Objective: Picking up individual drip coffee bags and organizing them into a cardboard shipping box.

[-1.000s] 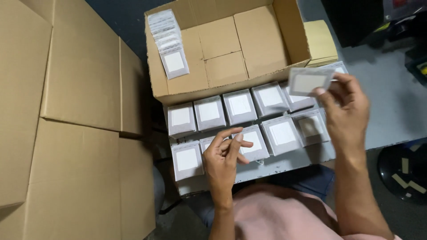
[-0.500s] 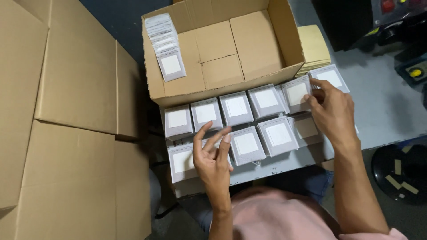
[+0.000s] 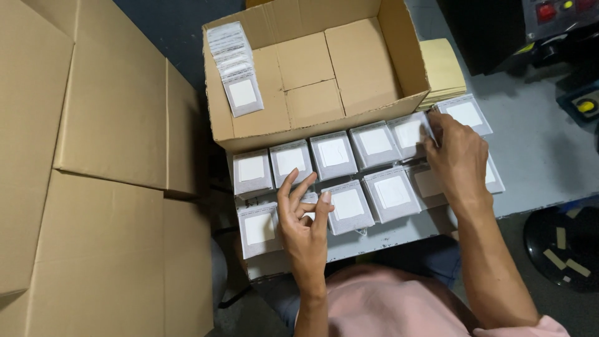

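Two rows of small grey boxes with white labels (image 3: pixel 334 155) lie on a grey table (image 3: pixel 536 143) in front of an open cardboard carton (image 3: pixel 324 128). My right hand (image 3: pixel 458 156) rests at the right end of the back row, its fingertips gripping the edge of one small grey box (image 3: pixel 409 132) that stands in line with the others. My left hand (image 3: pixel 306 218) hovers over the front row with its fingers apart and holds nothing; a box lies partly hidden beneath it.
A stack of flat clear packets (image 3: pixel 236 68) leans inside the carton's left end. Yellowish card sheets (image 3: pixel 444 68) lie to its right. Large closed cardboard boxes (image 3: pixel 93 162) fill the left. A dark machine with coloured buttons (image 3: pixel 561 25) is at top right, and a black round base (image 3: pixel 561 249) at bottom right.
My right hand brought a grey box down from the air and set it into the back row, where it still grips it. My left hand's fingers have spread and shifted slightly.
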